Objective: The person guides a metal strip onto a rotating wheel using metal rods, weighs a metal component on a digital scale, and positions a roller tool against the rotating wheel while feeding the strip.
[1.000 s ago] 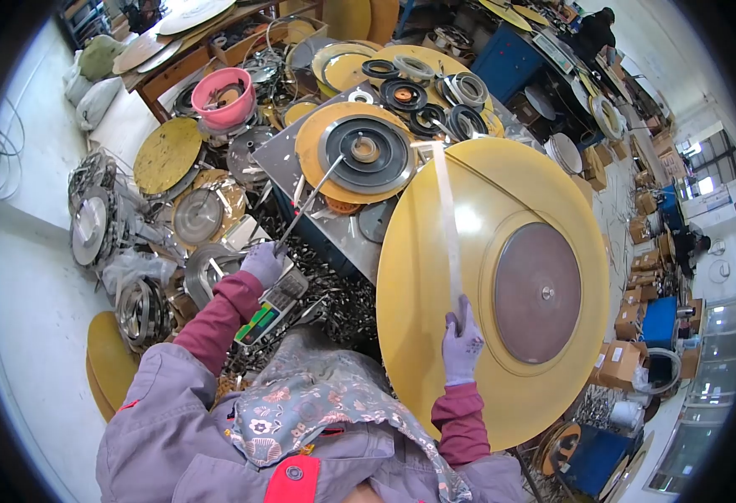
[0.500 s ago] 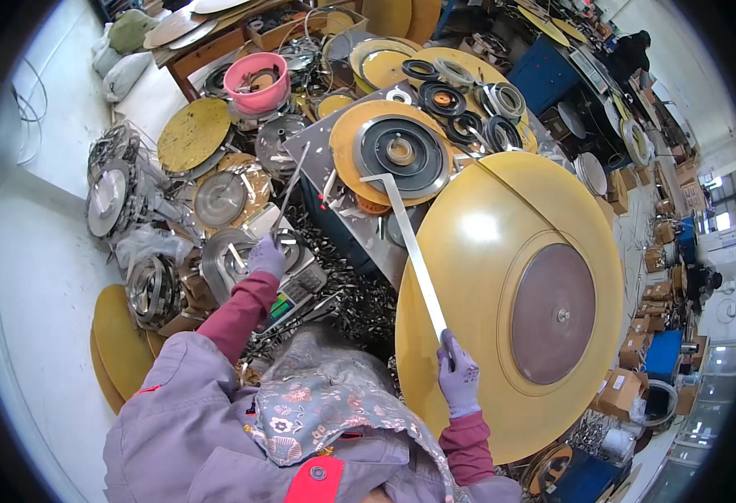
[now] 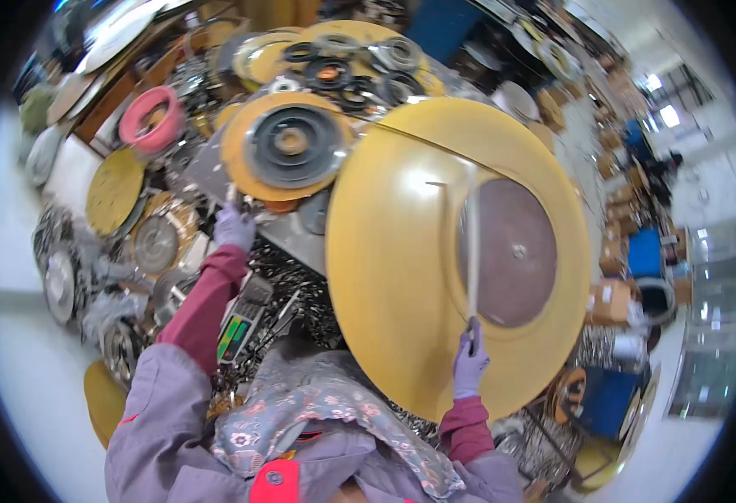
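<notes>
A window (image 3: 678, 96) shone at two o'clock; the yellow disc (image 3: 389, 277) glared toward its eleven; the metal strip (image 3: 473, 243) blurred.

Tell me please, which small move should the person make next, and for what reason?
Perhaps the left hand should close gently on the small pale piece near the edge of the grey metal table: they almost meet, though blur hides any grip. The right hand holds the long pale metal strip over the large round yellow disc, so the left seems freer.
</notes>
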`<move>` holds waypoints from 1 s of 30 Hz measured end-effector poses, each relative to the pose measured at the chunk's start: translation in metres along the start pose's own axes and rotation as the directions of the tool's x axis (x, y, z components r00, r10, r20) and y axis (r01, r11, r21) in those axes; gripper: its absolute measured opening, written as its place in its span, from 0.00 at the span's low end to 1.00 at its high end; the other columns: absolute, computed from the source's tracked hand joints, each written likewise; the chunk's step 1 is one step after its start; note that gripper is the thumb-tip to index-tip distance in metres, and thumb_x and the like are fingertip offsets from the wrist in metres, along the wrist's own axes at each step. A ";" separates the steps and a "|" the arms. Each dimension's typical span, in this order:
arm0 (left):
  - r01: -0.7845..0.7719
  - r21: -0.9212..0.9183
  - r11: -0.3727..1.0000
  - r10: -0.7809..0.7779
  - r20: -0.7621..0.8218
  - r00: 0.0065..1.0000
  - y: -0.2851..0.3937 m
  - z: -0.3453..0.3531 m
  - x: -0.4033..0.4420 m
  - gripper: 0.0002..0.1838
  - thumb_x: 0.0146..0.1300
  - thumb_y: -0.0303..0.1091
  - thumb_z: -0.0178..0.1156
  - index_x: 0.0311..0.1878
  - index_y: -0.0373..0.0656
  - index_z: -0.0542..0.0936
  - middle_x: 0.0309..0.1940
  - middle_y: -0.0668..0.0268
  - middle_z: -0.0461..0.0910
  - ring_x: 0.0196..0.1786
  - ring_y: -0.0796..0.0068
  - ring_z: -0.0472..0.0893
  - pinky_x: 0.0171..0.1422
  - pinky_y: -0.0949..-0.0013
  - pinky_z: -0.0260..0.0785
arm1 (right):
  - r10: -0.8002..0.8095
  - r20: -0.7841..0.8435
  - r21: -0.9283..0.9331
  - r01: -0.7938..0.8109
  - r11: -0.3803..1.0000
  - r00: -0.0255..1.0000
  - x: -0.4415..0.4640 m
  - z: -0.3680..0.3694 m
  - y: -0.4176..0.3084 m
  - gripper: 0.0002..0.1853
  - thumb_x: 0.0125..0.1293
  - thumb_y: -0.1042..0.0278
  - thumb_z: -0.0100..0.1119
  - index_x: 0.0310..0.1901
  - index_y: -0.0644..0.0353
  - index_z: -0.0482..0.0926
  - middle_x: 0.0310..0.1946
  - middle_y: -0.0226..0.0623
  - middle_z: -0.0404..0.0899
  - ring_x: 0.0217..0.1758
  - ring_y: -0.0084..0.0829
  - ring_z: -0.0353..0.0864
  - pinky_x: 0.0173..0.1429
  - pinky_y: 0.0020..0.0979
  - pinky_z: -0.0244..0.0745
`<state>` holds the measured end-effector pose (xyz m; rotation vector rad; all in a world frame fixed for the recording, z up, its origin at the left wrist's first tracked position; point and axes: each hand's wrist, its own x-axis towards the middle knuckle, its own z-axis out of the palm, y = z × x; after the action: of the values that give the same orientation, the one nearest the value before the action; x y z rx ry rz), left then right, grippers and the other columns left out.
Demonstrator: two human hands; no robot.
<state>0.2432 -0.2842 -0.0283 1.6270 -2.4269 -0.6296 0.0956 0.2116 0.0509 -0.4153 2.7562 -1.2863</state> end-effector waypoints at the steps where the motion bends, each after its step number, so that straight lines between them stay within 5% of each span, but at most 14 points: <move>1: -0.042 0.046 0.998 0.046 -0.080 0.996 0.002 0.001 -0.008 0.33 0.54 0.37 0.61 0.61 0.37 0.61 0.52 0.47 0.68 0.52 0.49 0.71 0.55 0.55 0.65 | 0.037 -0.142 -0.028 -0.041 0.999 0.989 0.005 -0.013 0.018 0.19 0.64 0.78 0.46 0.57 0.72 0.68 0.53 0.47 0.75 0.56 0.38 0.75 0.59 0.32 0.67; 5: -0.435 0.091 0.896 0.439 -0.325 0.837 0.044 -0.012 -0.066 0.38 0.51 0.32 0.61 0.65 0.35 0.58 0.59 0.48 0.62 0.62 0.50 0.61 0.66 0.53 0.51 | 0.054 -0.507 -0.133 -0.140 0.981 0.860 0.026 -0.056 0.114 0.19 0.63 0.79 0.45 0.57 0.72 0.68 0.53 0.47 0.75 0.56 0.40 0.75 0.61 0.32 0.66; 8: -0.626 -0.045 0.779 0.620 -0.097 0.778 0.097 -0.020 -0.114 0.38 0.50 0.33 0.62 0.63 0.30 0.58 0.63 0.44 0.56 0.65 0.47 0.57 0.70 0.52 0.46 | 0.254 -0.360 -0.242 -0.352 0.904 0.898 0.029 -0.073 0.142 0.20 0.63 0.74 0.46 0.56 0.73 0.68 0.55 0.52 0.72 0.59 0.44 0.71 0.62 0.35 0.64; 11: -0.722 -0.026 0.691 0.720 0.110 0.685 0.122 0.011 -0.144 0.37 0.55 0.41 0.57 0.64 0.29 0.57 0.68 0.45 0.50 0.71 0.47 0.49 0.73 0.52 0.39 | 0.224 -0.405 -0.158 -0.309 0.938 0.887 0.029 -0.087 0.161 0.21 0.62 0.72 0.46 0.56 0.72 0.68 0.56 0.53 0.71 0.60 0.45 0.70 0.62 0.36 0.64; 14: -0.787 -0.038 0.616 0.769 0.247 0.590 0.142 0.026 -0.171 0.38 0.58 0.46 0.53 0.65 0.29 0.56 0.69 0.46 0.49 0.72 0.49 0.46 0.74 0.53 0.35 | 0.159 -0.412 -0.347 -0.316 0.883 0.897 0.021 -0.084 0.133 0.21 0.62 0.72 0.46 0.56 0.73 0.68 0.55 0.53 0.71 0.60 0.44 0.70 0.62 0.36 0.64; 17: -0.831 -0.043 0.555 0.806 0.273 0.525 0.152 0.039 -0.186 0.38 0.59 0.45 0.53 0.64 0.28 0.55 0.68 0.45 0.48 0.72 0.48 0.46 0.75 0.52 0.36 | 0.255 -0.359 -0.235 -0.352 0.906 0.898 0.019 -0.096 0.156 0.20 0.63 0.73 0.46 0.55 0.72 0.69 0.54 0.53 0.72 0.59 0.43 0.71 0.62 0.35 0.64; 21: -0.805 -0.046 0.592 0.783 0.270 0.561 0.153 0.051 -0.189 0.36 0.59 0.44 0.52 0.64 0.28 0.56 0.68 0.45 0.48 0.72 0.49 0.45 0.75 0.53 0.35 | 0.101 -0.427 -0.336 -0.261 0.905 0.899 0.015 -0.099 0.150 0.19 0.65 0.73 0.46 0.56 0.72 0.69 0.54 0.52 0.73 0.57 0.39 0.73 0.61 0.32 0.65; 24: -0.772 -0.115 0.626 0.772 0.233 0.591 0.156 0.048 -0.177 0.36 0.59 0.44 0.52 0.64 0.29 0.56 0.68 0.46 0.49 0.72 0.49 0.45 0.75 0.53 0.35 | 0.357 -0.341 -0.162 -0.429 0.889 0.870 0.013 -0.096 0.159 0.20 0.66 0.72 0.46 0.57 0.73 0.68 0.56 0.52 0.71 0.59 0.42 0.71 0.63 0.34 0.63; 27: -0.772 -0.090 0.629 0.770 0.213 0.602 0.152 0.057 -0.176 0.38 0.58 0.46 0.53 0.65 0.29 0.56 0.69 0.46 0.48 0.73 0.49 0.45 0.75 0.53 0.35 | 0.142 -0.407 -0.222 -0.248 0.943 0.902 0.013 -0.095 0.142 0.20 0.66 0.71 0.45 0.57 0.74 0.67 0.56 0.52 0.71 0.60 0.42 0.70 0.64 0.34 0.63; 30: -0.760 -0.111 0.641 0.763 0.201 0.614 0.151 0.058 -0.178 0.37 0.58 0.44 0.54 0.64 0.29 0.56 0.69 0.46 0.48 0.73 0.49 0.45 0.75 0.53 0.35 | 0.327 -0.262 -0.307 -0.400 0.864 0.908 0.011 -0.093 0.140 0.21 0.67 0.71 0.45 0.58 0.76 0.66 0.58 0.53 0.69 0.62 0.43 0.68 0.65 0.33 0.61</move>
<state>0.1663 -0.0588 0.0016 0.3605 -2.9057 -0.6770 0.0388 0.3632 0.0046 0.2384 3.0368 -0.7785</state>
